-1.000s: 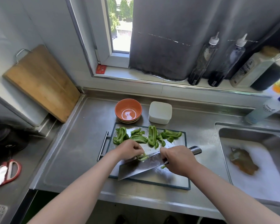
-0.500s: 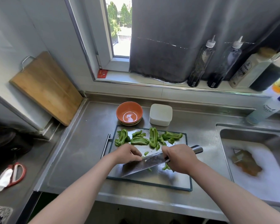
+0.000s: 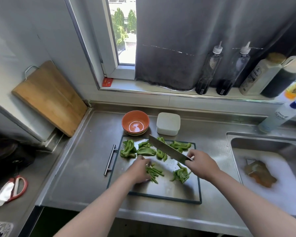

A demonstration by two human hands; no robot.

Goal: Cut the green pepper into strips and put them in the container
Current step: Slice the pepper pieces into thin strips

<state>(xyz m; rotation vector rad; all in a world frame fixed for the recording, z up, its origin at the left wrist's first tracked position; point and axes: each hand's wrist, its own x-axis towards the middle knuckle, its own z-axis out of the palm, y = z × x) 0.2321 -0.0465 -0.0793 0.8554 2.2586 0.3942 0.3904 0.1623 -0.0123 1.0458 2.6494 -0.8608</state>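
Right hand (image 3: 202,165) grips the knife (image 3: 167,150) by its handle, blade held clear of the cutting board (image 3: 178,192) at frame centre. Left hand (image 3: 139,170) lies palm-down on a pile of pepper strips (image 3: 155,171); the fingers are blurred, so I cannot tell if it pinches them. Uncut pepper pieces (image 3: 144,150) line the board's upper edge, with the white container (image 3: 168,123) just above on the counter (image 3: 85,168). Judgement: strips are light, bendy, slick; scoop as a bunch from both sides.
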